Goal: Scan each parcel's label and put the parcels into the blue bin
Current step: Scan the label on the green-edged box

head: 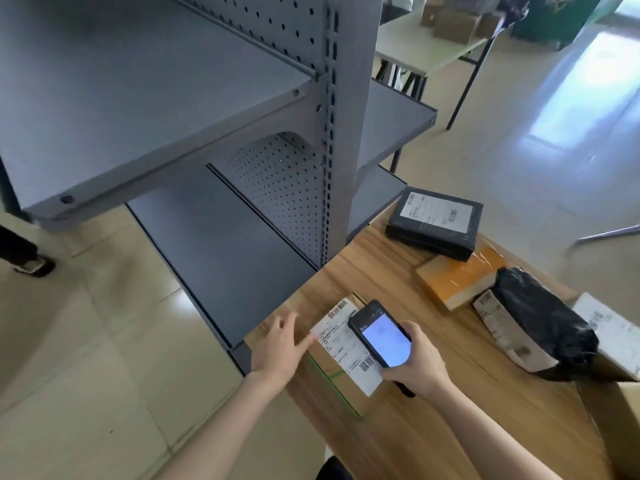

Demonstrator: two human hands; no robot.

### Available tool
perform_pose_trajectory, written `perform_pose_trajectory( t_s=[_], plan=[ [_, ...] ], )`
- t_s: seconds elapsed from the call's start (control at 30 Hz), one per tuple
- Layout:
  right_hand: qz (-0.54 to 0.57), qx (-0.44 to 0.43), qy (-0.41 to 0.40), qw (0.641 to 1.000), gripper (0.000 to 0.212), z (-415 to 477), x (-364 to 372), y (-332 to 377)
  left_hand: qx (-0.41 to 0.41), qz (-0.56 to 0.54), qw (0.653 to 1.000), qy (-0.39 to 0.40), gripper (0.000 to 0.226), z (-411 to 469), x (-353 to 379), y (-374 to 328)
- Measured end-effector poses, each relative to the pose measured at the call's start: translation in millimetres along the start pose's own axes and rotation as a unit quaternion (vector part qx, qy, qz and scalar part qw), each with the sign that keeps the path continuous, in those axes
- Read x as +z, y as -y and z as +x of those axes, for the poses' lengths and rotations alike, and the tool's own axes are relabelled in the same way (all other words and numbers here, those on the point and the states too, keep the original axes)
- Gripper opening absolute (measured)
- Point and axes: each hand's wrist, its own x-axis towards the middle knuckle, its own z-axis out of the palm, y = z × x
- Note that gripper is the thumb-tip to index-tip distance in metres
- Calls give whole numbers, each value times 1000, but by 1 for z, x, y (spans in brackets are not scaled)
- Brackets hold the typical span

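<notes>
A flat cardboard parcel (pixel 332 379) with a white label (pixel 341 332) lies at the near left corner of the wooden table (pixel 450 393). My right hand (pixel 417 362) grips a black handheld scanner (pixel 379 334), its lit screen up, just above the label. My left hand (pixel 280 344) rests with straight fingers on the parcel's left edge, one fingertip touching the label. Further back lie a black box parcel (pixel 434 221), an orange taped parcel (pixel 457 277), a black bag parcel (pixel 540 323) and a white parcel (pixel 613 330). No blue bin is in view.
A grey metal shelf rack (pixel 173 109) with pegboard back stands against the table's far left. A cardboard box (pixel 616 420) sits at the right edge. Behind is another table (pixel 426 50) with boxes. A person's shoe (pixel 33 266) shows at far left on the tiled floor.
</notes>
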Motion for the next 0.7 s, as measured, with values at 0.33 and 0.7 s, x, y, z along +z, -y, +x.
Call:
perform_pose_trajectory(
  t_s=[0.33, 0.7],
  plan=[
    [111, 14, 2, 994, 93, -27, 6, -15, -45, -196, 979, 38, 105, -24, 39, -45],
    [227, 14, -113, 967, 97, -106, -16, -73, 89, -272, 958, 19, 110, -77, 44, -96]
  ],
)
